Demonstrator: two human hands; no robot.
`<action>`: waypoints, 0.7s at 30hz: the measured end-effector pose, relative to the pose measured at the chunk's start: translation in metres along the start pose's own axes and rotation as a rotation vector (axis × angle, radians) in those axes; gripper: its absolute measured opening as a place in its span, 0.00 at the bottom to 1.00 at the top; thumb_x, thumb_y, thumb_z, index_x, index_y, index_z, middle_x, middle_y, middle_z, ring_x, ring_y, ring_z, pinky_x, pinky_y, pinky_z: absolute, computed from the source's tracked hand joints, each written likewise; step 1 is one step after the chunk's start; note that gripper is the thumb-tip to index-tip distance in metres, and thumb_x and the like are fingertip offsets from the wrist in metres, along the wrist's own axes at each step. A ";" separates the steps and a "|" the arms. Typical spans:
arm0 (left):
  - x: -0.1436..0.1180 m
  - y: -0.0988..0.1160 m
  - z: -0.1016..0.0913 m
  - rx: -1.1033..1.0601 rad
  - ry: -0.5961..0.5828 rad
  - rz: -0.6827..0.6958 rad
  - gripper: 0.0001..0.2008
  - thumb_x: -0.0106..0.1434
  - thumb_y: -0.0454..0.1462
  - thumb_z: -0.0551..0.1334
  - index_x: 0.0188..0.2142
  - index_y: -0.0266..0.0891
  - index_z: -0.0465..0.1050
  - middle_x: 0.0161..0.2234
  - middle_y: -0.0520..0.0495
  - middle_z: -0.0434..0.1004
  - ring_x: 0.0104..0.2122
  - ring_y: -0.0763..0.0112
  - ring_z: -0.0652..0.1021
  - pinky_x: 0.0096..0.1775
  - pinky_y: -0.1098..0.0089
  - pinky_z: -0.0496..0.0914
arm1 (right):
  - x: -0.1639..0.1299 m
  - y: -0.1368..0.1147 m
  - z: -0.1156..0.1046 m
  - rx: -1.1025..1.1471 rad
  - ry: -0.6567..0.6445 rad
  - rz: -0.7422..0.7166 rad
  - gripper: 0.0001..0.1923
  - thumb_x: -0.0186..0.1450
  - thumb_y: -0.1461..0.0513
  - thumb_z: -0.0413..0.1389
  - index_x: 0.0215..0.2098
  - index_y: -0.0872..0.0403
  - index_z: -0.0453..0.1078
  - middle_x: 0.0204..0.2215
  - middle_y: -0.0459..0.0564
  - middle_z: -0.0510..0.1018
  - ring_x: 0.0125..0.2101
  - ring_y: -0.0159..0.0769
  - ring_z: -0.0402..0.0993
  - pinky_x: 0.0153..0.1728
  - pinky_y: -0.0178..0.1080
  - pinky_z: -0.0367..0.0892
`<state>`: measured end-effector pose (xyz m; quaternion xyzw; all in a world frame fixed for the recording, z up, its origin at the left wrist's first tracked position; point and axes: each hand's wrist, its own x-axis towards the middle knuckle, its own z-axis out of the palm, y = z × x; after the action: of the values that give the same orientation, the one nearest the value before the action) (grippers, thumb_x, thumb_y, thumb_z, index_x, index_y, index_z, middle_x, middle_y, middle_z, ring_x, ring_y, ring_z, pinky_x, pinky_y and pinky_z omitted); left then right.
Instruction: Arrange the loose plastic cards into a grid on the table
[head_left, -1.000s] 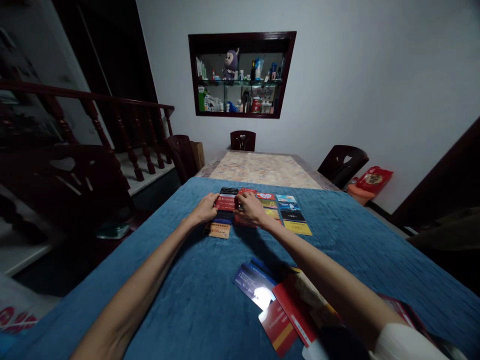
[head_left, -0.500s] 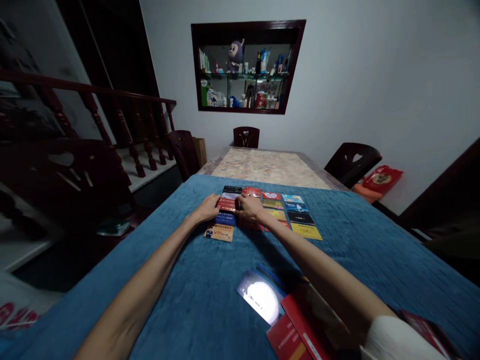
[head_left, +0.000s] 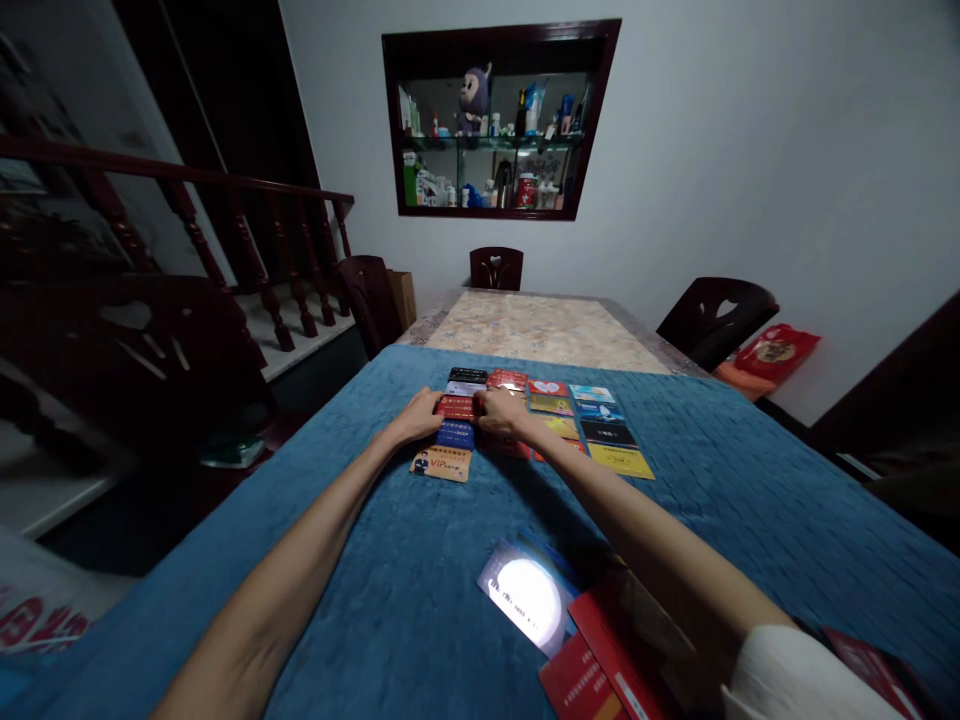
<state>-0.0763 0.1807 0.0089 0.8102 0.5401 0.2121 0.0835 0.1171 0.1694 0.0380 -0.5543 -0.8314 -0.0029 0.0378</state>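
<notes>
My left hand (head_left: 420,416) is at the left edge of a red card (head_left: 456,406), fingers curled against it. At that card's right edge my right hand (head_left: 501,411) pinches it from the other side. Above it in the same column lie a black card (head_left: 467,375) and a pale card (head_left: 466,388). Below it are a blue card (head_left: 455,433) and an orange VIP card (head_left: 441,464). My right hand partly covers the neighbouring column, topped by another red card (head_left: 507,379).
Two more columns hold a heart card (head_left: 548,387), a black card (head_left: 608,433) and a yellow card (head_left: 621,460). Nearer me, a glare-lit card (head_left: 525,598) and red folders (head_left: 622,650) lie on the blue cloth (head_left: 375,600). Chairs (head_left: 716,318) surround the table.
Both hands stay on the red card, with hardly any movement. The camera's view has shifted slightly, and the cards keep their arrangement.
</notes>
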 end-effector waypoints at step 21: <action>0.002 -0.002 0.003 0.008 0.010 0.062 0.13 0.61 0.33 0.55 0.34 0.33 0.80 0.28 0.45 0.76 0.36 0.62 0.74 0.44 0.65 0.70 | 0.001 0.002 -0.002 0.007 -0.026 -0.025 0.17 0.65 0.58 0.55 0.50 0.52 0.77 0.48 0.57 0.81 0.49 0.48 0.75 0.45 0.41 0.69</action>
<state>-0.0765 0.1838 0.0062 0.8257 0.5161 0.2162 0.0709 0.1184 0.1709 0.0404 -0.5438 -0.8387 0.0066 0.0287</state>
